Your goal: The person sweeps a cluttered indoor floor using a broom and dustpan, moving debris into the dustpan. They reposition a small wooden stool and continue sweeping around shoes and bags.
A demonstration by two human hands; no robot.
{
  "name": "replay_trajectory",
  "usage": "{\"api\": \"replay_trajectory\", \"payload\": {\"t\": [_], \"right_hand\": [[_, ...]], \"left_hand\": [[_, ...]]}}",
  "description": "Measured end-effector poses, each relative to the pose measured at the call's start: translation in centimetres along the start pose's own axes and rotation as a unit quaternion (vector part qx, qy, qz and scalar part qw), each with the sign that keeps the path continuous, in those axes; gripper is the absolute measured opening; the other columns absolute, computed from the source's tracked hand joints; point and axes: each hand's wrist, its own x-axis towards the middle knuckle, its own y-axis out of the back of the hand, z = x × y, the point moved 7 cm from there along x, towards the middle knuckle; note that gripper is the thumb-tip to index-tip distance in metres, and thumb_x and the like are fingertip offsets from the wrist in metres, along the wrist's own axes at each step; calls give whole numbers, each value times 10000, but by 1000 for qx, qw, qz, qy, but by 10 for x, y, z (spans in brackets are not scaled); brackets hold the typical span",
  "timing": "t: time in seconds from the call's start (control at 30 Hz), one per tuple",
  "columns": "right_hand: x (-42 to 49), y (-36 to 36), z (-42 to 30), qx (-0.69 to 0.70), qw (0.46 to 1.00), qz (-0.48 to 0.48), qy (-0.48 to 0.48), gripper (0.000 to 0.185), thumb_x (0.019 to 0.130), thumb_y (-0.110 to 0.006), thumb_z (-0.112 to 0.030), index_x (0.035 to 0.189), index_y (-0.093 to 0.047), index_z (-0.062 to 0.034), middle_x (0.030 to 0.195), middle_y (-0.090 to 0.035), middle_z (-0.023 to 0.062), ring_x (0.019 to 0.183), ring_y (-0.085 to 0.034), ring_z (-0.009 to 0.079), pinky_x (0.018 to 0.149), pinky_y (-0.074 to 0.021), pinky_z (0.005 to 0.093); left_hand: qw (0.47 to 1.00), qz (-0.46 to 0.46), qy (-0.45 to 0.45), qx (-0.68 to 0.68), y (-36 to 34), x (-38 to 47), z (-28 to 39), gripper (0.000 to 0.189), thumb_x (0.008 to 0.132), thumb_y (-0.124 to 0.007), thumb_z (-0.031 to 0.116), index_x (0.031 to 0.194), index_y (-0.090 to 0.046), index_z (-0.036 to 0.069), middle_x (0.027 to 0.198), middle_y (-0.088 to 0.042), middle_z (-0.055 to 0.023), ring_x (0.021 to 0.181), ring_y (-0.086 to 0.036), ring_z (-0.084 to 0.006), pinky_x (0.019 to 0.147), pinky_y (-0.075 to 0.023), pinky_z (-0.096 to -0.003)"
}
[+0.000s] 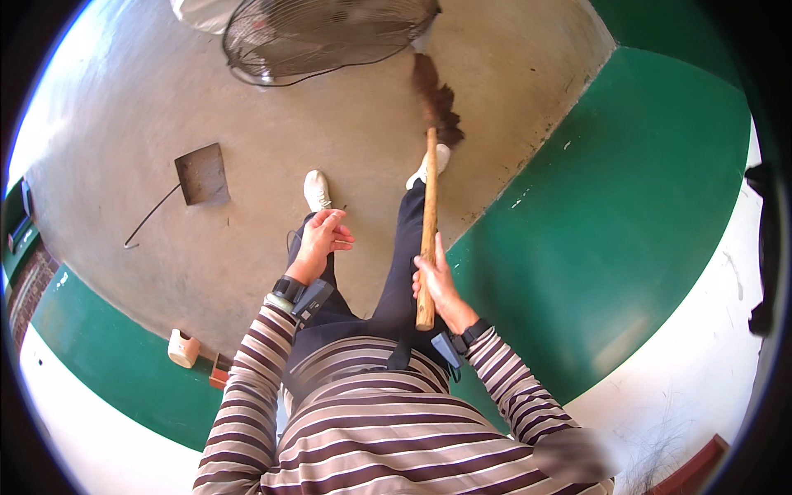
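My right hand is wrapped around the upper end of a wooden broom handle. From there the handle runs away from me to a dark brown bristle head, which is at the floor near my right shoe. My left hand hangs in front of my left leg with nothing in it, its fingers partly bent and spread. Out on the floor to the left lies a metal dustpan with a long thin wire handle.
A large caged fan stands ahead, close to the broom head. Green-and-white walls border the concrete floor on the right and behind me. A cream plastic stool or container sits by the wall at lower left, beside a reddish object.
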Motion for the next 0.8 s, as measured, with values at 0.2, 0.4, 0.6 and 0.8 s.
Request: {"api": "replay_trajectory", "payload": {"t": [0.2,0.4,0.6,0.8], "right_hand": [[-37,-109,43,-74,993,-73,-63,767,886,-521,-125,1458,-38,-294,625,-499,32,456,-503,125,410,-463,284],[-57,-189,44,-76,975,-177,-109,741,887,-536,-157,1461,-82,-275,661,-486,21,480,-483,96,420,-443,245],[-74,-189,44,-84,977,-169,-96,747,894,-535,-180,1461,-59,-279,675,-476,28,484,-473,99,426,-441,245],[-45,-226,63,-73,982,-152,-80,789,895,-545,-213,1453,6,-292,680,-467,36,513,-474,127,455,-448,281]], "left_hand": [[994,85,-49,-52,133,-40,-3,252,907,-517,256,1040,-522,42,718,-569,-60,636,-622,-186,569,-525,-289],[988,126,-37,-83,221,-59,-12,262,912,-507,246,1059,-509,29,715,-563,-66,643,-623,-195,564,-531,-293],[981,145,-61,-115,254,-73,-43,271,912,-506,252,1067,-507,30,716,-565,-71,642,-620,-198,561,-531,-295],[966,198,-61,-154,289,-98,-75,258,906,-513,246,1057,-507,37,710,-563,-77,622,-623,-202,541,-533,-294]]}}
